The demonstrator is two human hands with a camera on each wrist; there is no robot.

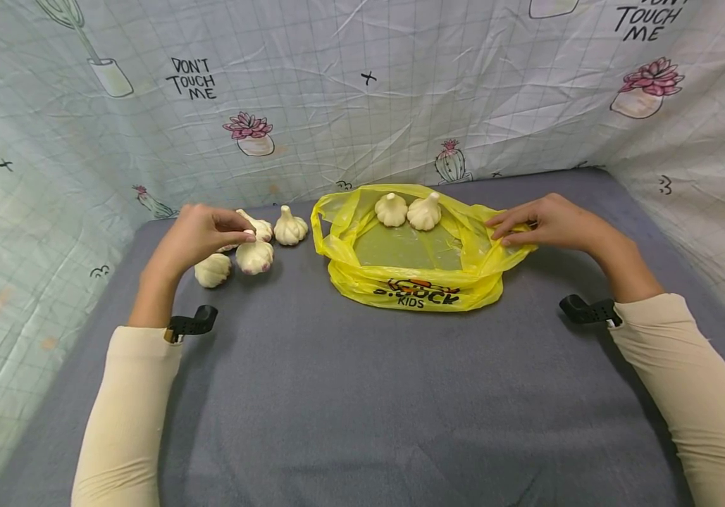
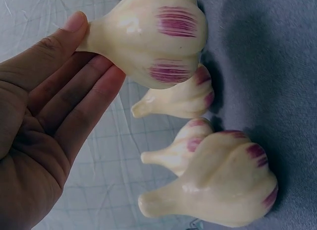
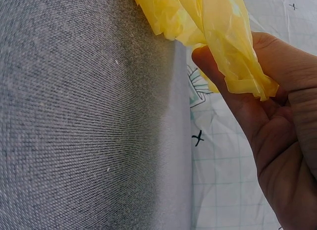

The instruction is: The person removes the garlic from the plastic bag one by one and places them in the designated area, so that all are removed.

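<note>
Left hand [image 1: 202,229]: yours, at the far left of the bench [image 1: 337,401]; thumb and fingertips pinch the neck [image 2: 94,35] of one garlic bulb, remaining fingers extended behind it in the left wrist view.

Held bulb [image 1: 254,259]: one, cream-coloured, glossy, purple streaks near the base; neck uppermost. Whether its base touches the bench, you cannot tell.

Loose bulbs: three, grouped about your left hand. One, the left bulb [image 1: 213,271], just beside and to the left of the held one; one, the rear bulb [image 1: 262,229], directly behind it and partly hidden; one, the right bulb [image 1: 290,229], behind and to the right, neck upward.

Right hand [image 1: 555,220]: yours, at the right end of the bag; thumb and fingers pinch the folded plastic of its rim.

Yellow bag [image 1: 362,285]: one, thin plastic, on the far part of the bench, mouth spread wide and facing upward; dark print on the front, including "KIDS".

Bagged bulbs: two, side by side toward the back of the bag, the first [image 1: 390,211] and the second [image 1: 424,214].

Bench cover: grey cloth. Backdrop [image 1: 311,84]: pale gridded sheet, printed with potted plants and "DON'T TOUCH ME".

Wrist mounts: two, black, one at your left cuff [image 1: 146,348], one at your right cuff [image 1: 650,317].
</note>
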